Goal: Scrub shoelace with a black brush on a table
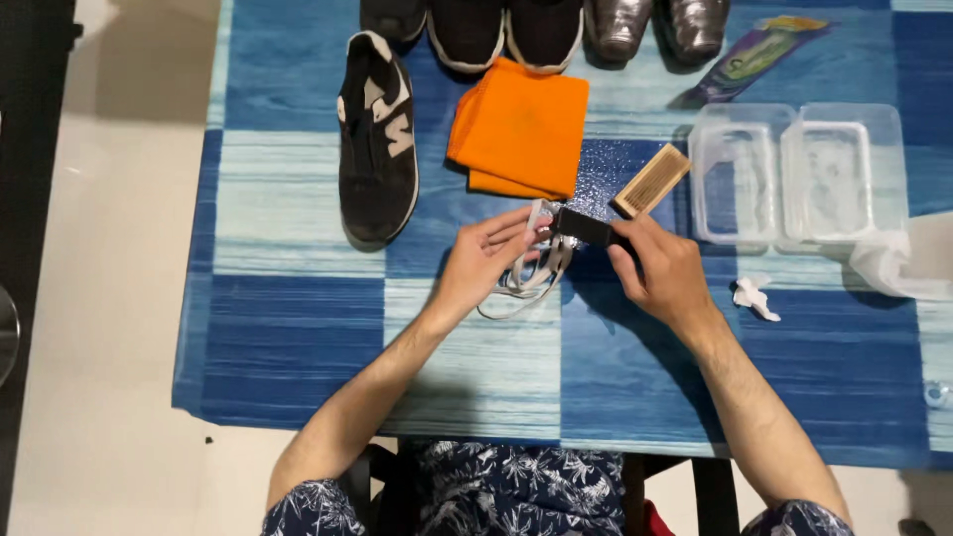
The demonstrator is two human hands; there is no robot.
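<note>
Both hands — left hand, right hand — hold white laces.

Just past my hands: 1 orange cloth, 1 wooden brush. 1 black shoe to the left, plus 5 more shoes in a row beyond it. To the right: 2 clear tubs, 1 wrapper, 1 white scrap.

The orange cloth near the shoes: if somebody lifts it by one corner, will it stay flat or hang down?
The orange cloth would probably hang limp and unfold: it lies folded in soft layers with rounded edges. It looks thin, so likely light. On the table cover it would probably drag rather than glide.
</note>
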